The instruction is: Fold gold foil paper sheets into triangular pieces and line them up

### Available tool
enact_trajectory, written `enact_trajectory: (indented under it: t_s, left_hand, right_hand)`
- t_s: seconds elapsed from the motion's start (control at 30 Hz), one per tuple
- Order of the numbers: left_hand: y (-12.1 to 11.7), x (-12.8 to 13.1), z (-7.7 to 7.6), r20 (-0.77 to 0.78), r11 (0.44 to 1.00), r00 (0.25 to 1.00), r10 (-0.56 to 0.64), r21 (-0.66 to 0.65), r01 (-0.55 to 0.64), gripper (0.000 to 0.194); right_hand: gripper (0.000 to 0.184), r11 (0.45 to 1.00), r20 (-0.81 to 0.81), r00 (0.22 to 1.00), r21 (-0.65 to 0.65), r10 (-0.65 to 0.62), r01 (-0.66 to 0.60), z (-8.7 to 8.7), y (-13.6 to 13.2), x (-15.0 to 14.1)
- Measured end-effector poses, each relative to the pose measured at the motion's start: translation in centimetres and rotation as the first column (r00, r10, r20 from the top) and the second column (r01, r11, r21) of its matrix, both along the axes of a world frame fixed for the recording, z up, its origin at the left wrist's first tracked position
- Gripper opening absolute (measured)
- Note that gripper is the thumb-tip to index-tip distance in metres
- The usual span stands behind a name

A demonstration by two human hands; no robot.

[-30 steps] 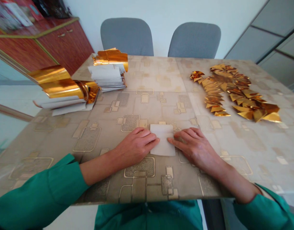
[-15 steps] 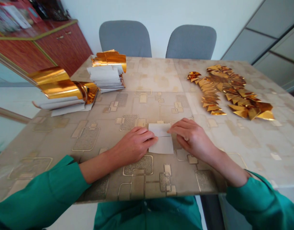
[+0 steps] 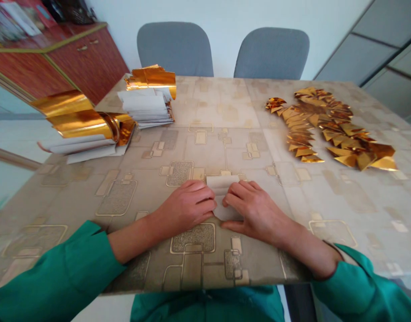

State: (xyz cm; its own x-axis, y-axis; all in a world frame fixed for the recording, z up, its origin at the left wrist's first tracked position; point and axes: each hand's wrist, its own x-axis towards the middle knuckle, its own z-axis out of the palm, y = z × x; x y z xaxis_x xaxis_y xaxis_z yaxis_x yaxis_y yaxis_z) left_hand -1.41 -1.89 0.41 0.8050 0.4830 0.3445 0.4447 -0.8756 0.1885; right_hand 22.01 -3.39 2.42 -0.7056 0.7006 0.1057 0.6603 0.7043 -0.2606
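Observation:
A small white sheet of paper [image 3: 222, 180] lies on the table in front of me, with a crease line running across it. My left hand [image 3: 194, 202] is closed at its left edge, fingers bent together and pressing on it. Over its right side bends my right hand [image 3: 250, 206], the thumb at the near edge and the curled fingers on top of the paper. The near edge looks slightly lifted at that thumb. Both hands cover parts of the sheet.
Gold-and-white foil paper sheets [image 3: 81, 120] lie at the left, with another stack [image 3: 147, 105] behind them. Folded gold foil pieces [image 3: 346, 129] spread over the right side of the patterned table [image 3: 222, 147]. Two grey chairs [image 3: 175, 49] stand beyond.
My right hand has moved from the sheet's upper right edge down and left to its near edge, where the thumb now is. My left hand stays at the left edge.

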Motion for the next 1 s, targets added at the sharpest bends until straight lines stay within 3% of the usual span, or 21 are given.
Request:
enact_trajectory:
  t_s: [0.2,0.6,0.7,0.8,0.9,1.0]
  left_hand:
    - [-0.7,1.1,-0.2,0.043,0.996,0.995,0.089,-0.007,-0.088,0.021]
    - [-0.3,0.5,0.3,0.141,0.976,0.981,0.131,-0.193,-0.103,0.017]
    - [0.3,-0.1,0.5,0.112,0.953,0.953,0.28,-0.153,-0.262,0.017]
    - [1.0,-0.4,0.6,0.004,0.894,0.898,0.441,-0.09,-0.439,0.028]
    - [1.5,-0.2,0.5,-0.068,0.86,0.865,0.497,-0.097,-0.501,0.03]
    - [1.9,0.4,0.5,-0.071,0.84,0.859,0.507,-0.184,-0.511,0.022]
  right_hand:
    - [0.006,0.998,0.014,0.998,-0.033,0.057,-0.057,0.5,0.6,1.0]
    - [0.024,0.989,-0.069,0.998,-0.148,0.013,-0.023,0.0,0.5,0.8]
    - [0.029,0.989,-0.066,0.998,-0.148,-0.008,-0.002,-0.1,0.6,0.6]
    - [0.022,0.994,-0.037,0.998,-0.103,-0.041,0.037,-0.6,0.6,0.2]
    - [0.021,0.996,-0.029,0.998,-0.065,-0.055,0.053,-1.2,0.7,0.0]
    - [0.022,0.997,-0.057,0.997,-0.061,-0.05,0.047,-1.4,0.8,0.1]
